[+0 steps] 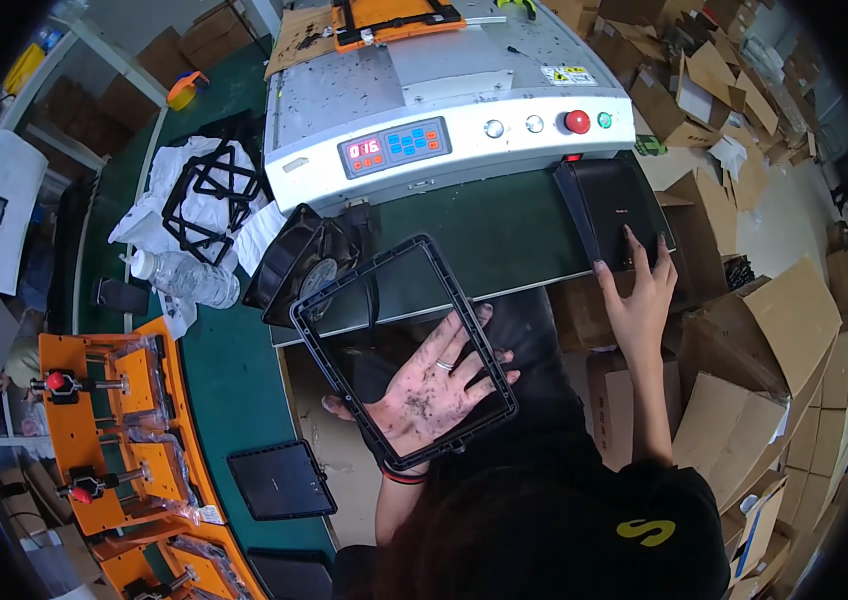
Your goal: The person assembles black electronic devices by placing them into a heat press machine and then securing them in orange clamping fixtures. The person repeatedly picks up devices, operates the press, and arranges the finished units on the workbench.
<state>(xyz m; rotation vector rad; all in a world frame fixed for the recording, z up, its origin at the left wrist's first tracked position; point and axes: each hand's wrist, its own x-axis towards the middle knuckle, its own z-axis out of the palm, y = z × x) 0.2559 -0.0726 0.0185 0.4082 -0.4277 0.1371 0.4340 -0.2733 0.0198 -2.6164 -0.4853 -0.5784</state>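
Left hand (434,390): palm up, fingers spread, smudged with dark specks, ring on one finger. It supports a black rectangular frame (399,350) from below; grip is wide open, frame resting flat on the palm and fingers, not clamped. Frame sits near centre, over the near edge of the green desk (234,380), tilted with its far corner toward the grey machine (444,110).

Right hand (639,295): reaches to the right, fingers extended and pressed on a black flat panel (614,205) lying at the machine's right end; open grip, fingertips only touching.

Left of the frame: black fan (304,265), clear plastic bottle (189,278), orange fixtures (114,430). Cardboard boxes (764,340) at right
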